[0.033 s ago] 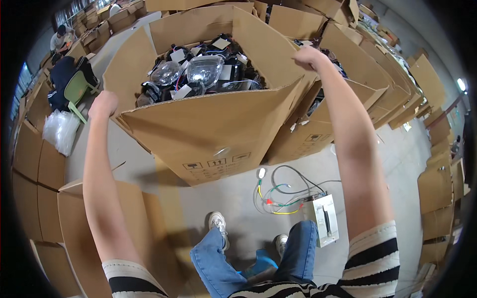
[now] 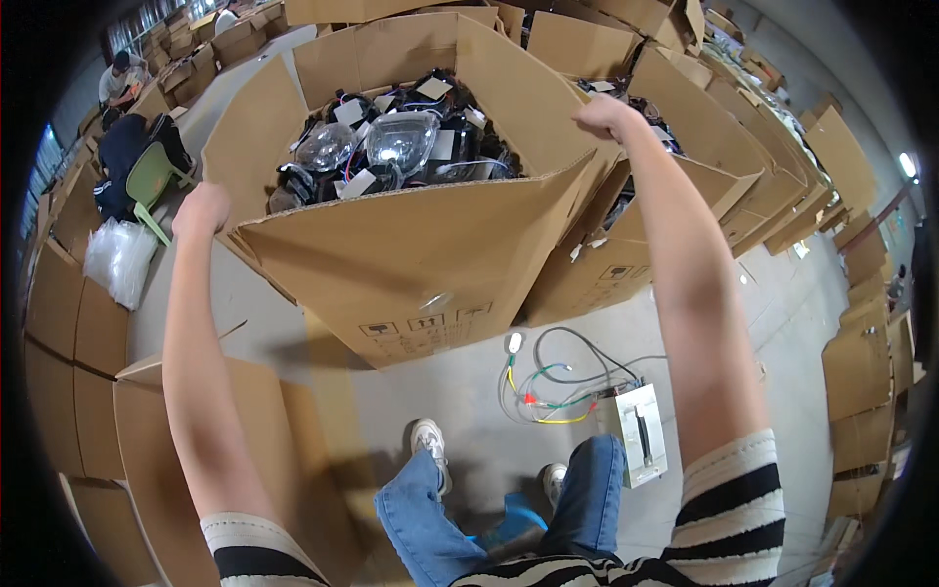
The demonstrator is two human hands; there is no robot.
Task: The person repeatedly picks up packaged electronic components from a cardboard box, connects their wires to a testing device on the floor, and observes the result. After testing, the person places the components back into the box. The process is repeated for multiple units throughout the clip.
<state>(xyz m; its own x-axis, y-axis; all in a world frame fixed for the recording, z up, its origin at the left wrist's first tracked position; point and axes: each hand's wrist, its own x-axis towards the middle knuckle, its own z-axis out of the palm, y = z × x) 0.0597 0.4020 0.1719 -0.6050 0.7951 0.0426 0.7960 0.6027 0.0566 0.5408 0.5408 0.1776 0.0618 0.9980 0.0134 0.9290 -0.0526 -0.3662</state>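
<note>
A large open cardboard box (image 2: 391, 264) stands in front of me, its top flaps raised. My left hand (image 2: 202, 207) is closed on the box's left edge, most of its fingers hidden from view. On the opposite side, my right hand (image 2: 604, 117) has its fingers curled over the upper right edge of the same box. Inside lie many vehicle lamp units: a clear rounded lens (image 2: 401, 139) faces up among black housings, thin coloured wires and pale square labels. Both arms are stretched out, one on each side of the box.
Another open box (image 2: 597, 269) with similar parts adjoins on the right. A metal-cased device (image 2: 640, 435) with cables lies on the floor near my feet. An empty-looking carton (image 2: 210, 460) stands at lower left. Beyond are a green chair (image 2: 152, 181), a plastic bag (image 2: 119, 259) and people.
</note>
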